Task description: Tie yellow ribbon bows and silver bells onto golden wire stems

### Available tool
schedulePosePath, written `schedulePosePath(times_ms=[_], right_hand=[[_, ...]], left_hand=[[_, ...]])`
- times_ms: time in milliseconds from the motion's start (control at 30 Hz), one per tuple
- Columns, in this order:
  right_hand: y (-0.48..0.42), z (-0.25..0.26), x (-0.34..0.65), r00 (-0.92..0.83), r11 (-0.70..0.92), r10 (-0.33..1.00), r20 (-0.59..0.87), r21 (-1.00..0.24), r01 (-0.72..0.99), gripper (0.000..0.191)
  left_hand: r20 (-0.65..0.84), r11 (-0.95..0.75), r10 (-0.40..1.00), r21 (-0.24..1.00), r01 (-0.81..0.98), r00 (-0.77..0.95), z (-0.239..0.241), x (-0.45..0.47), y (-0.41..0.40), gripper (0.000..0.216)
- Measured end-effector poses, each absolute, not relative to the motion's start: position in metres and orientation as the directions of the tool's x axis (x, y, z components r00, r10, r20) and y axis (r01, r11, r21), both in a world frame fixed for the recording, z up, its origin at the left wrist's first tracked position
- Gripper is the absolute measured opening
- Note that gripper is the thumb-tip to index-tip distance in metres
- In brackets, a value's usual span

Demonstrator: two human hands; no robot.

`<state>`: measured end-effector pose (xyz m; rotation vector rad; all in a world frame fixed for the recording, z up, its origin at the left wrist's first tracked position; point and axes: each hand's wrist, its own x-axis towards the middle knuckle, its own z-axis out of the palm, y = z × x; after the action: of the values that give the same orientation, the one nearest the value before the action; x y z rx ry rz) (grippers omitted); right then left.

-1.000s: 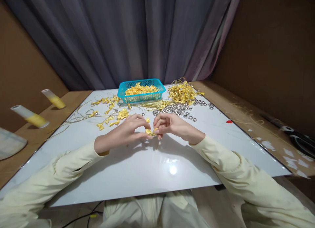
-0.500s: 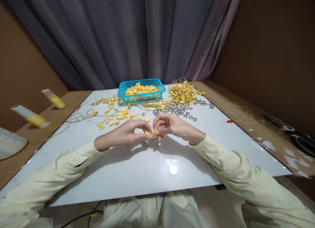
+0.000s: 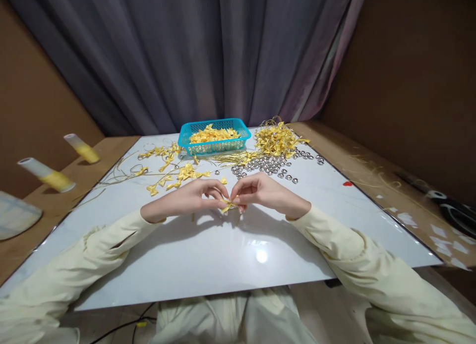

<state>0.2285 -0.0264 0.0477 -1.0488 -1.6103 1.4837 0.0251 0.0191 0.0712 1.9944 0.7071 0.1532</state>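
Note:
Between my two hands, just above the white tabletop [image 3: 208,269], is a small yellow ribbon bow [image 3: 227,205]. My left hand [image 3: 197,194] pinches it from the left with thumb and fingertips. From the right, thumb and forefinger of my right hand [image 3: 260,191] close on its other side. Fingers cover much of the bow, so its knot is hard to make out. Beyond my left hand lie several loose yellow bows [image 3: 186,172]. Small silver rings or beads [image 3: 266,164] are scattered behind my right hand.
A blue plastic basket [image 3: 213,146] full of yellow bows stands at the back. Right of it is a heap of bows with gold cords [image 3: 275,138]. Yellow thread spools [image 3: 55,180] stand at left. Black-handled scissors [image 3: 453,210] and paper scraps [image 3: 407,218] lie at right.
The bow has turned between my fingers, with its yellow end now tipped downward on the left. My left fingers have shifted slightly; both hands stay at the same spot.

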Motion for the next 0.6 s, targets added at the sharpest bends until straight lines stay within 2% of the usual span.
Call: schedulePosePath(times_ms=[67,167,600], right_hand=[[-0.0265,0.0479,0.2286,-0.420,0.028,0.907,-0.026,-0.992,0.121,0.005],[-0.0262,0.0473,0.2288,-0.402,0.034,0.915,-0.029,-0.988,0.147,0.006],[-0.0257,0.0484,0.2258,-0.397,0.019,0.918,-0.027,-0.994,0.111,0.008]], left_hand=[[-0.258,-0.212,0.549,0.877,0.431,0.795,0.0697,0.0273,0.0196,0.018],[-0.290,-0.122,0.546,0.901,0.417,0.786,0.0673,0.0296,0.0194,0.016],[-0.233,-0.138,0.608,0.910,0.390,0.759,0.0661,0.0309,0.0157,0.021]])
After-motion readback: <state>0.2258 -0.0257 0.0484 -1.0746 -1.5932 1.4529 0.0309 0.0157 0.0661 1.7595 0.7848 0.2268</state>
